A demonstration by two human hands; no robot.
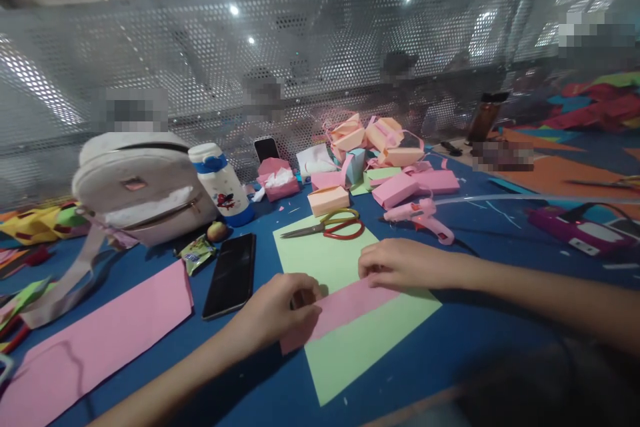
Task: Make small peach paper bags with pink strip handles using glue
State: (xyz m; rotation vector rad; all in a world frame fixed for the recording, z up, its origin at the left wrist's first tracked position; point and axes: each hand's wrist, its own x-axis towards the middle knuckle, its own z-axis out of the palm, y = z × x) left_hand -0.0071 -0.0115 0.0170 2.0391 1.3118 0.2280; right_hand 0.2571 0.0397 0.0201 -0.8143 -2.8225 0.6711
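Note:
A pink paper strip (347, 310) lies slantwise over a light green paper sheet (345, 367) in front of me. My left hand (287, 307) grips its long edge near the left end, thumb on top and fingers curled behind. Toward the right end my right hand (393, 263) has thumb and fingers closed on the same edge. Just beyond the hands, scissors (325, 227) with red and yellow handles rest on the green sheet. A pink hot glue gun (420, 217) lies on its side behind my right hand.
Left of the sheet are a black phone (231, 277), folded pink paper (105, 340), a white backpack (145, 187) and a bottle (220, 183). Folded paper boxes (395, 190) pile up at the back, before a perforated metal screen (310, 47). A purple device (575, 230) sits at right.

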